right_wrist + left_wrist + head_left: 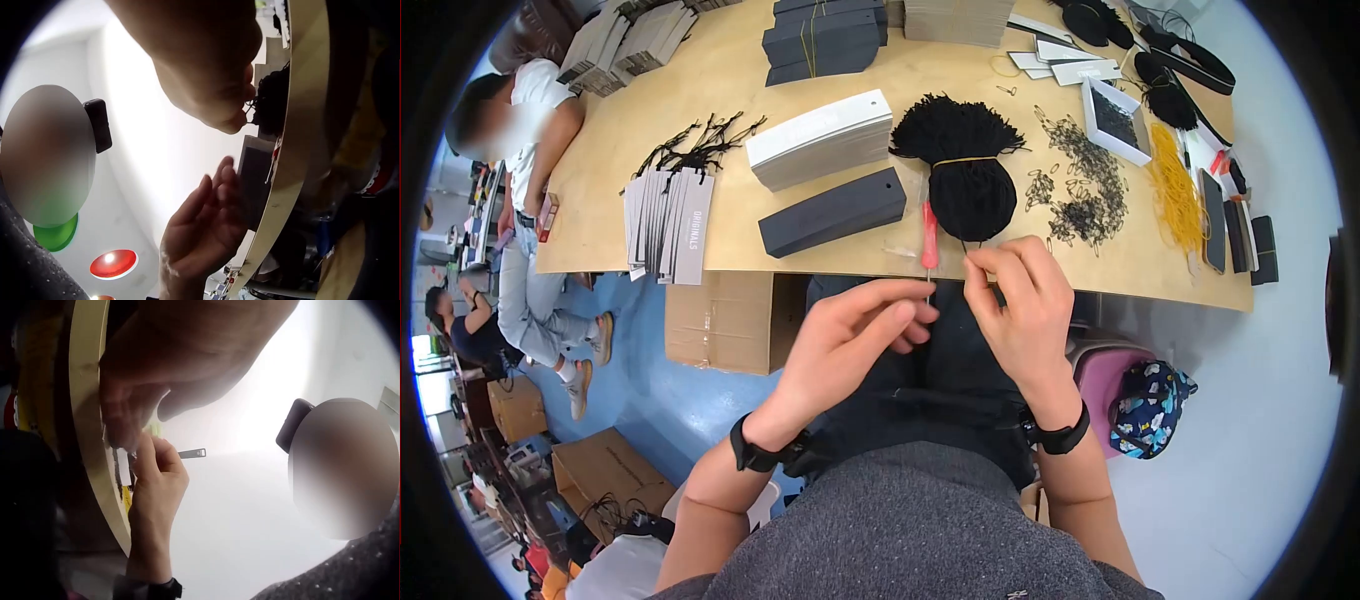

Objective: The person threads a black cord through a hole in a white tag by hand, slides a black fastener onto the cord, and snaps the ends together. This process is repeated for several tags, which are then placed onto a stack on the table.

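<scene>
A bundle of black cords (970,195) lies near the table's front edge, tied by a yellow band with its cut ends fanned out behind. My right hand (1030,300) pinches a thin black cord loop at the bundle's near end. In the right wrist view, the black cords (274,97) hang by the right fingertips. To the left of the bundle lies a red-handled tool (929,235), its thin metal shaft pointing over the edge at me. My left hand (850,335) is just below it, fingers loosely bent near the shaft's tip, with nothing visible in them.
Left of the bundle lie a dark tag stack (832,212), a white tag stack (820,140) and corded grey tags (668,225). Small black pins (1090,190), a white box (1116,122) and yellow cords (1175,190) lie right. A person (535,150) sits at the left.
</scene>
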A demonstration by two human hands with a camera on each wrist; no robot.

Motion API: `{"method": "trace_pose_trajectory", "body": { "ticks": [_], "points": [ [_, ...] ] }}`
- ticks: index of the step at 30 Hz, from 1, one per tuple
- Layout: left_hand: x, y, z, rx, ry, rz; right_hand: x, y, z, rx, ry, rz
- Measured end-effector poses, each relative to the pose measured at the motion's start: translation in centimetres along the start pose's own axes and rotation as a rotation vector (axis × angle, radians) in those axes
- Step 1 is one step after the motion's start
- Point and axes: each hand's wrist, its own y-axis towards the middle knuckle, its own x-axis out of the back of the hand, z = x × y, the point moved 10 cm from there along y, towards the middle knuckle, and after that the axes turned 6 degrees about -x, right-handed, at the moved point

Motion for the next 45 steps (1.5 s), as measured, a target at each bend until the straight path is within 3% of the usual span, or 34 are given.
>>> {"method": "trace_pose_trajectory", "body": {
  "ticks": [2, 4, 9, 12, 16, 20, 22, 25, 28, 39, 45],
  "points": [
    [-1.3, 1.2, 1.3, 0.081, -0.099, 0.063, 0.6, -0.5, 0.8, 0.019, 0.001, 0.012],
    [-3.4, 1.9, 2.3, 0.189, -0.317, 0.212, 1.0, -1.6, 3.2, 0.191, 0.032, 0.043],
    [-3.7, 3.6, 3.4, 0.315, -0.501, 0.106, 0.7, -4.6, 6.0, 0.316, 0.118, 0.186],
    [-3.1, 3.9, 3.4, 0.28, -0.512, 0.088, -0.8, -6.7, 6.9, 0.369, 0.167, 0.357],
    [-2.4, 3.6, 3.8, 0.268, -0.491, 0.066, -1.7, -7.2, 7.3, 0.376, 0.234, 0.42],
    [-2.3, 2.3, 3.4, 0.27, -0.486, 0.091, 1.4, -3.8, 4.0, 0.147, 0.22, 0.163],
    [-2.1, 1.8, 3.2, 0.273, -0.416, 0.077, 1.9, -2.8, 0.7, -0.165, 0.33, 0.182],
    [-2.3, 1.1, 3.2, 0.282, -0.349, 0.093, 0.9, -1.9, -1.1, -0.331, 0.473, 0.279],
    [-2.4, 0.5, 3.6, 0.297, -0.305, 0.138, -0.5, -1.9, -0.9, -0.292, 0.567, 0.397],
    [-3.1, -0.6, 3.8, 0.329, -0.234, 0.257, -1.2, -2.3, -1.5, -0.393, 0.723, 0.402],
    [-2.7, -0.6, 4.3, 0.358, -0.286, 0.239, -1.6, -2.9, -1.0, -0.26, 0.637, 0.535]
  ]
}}
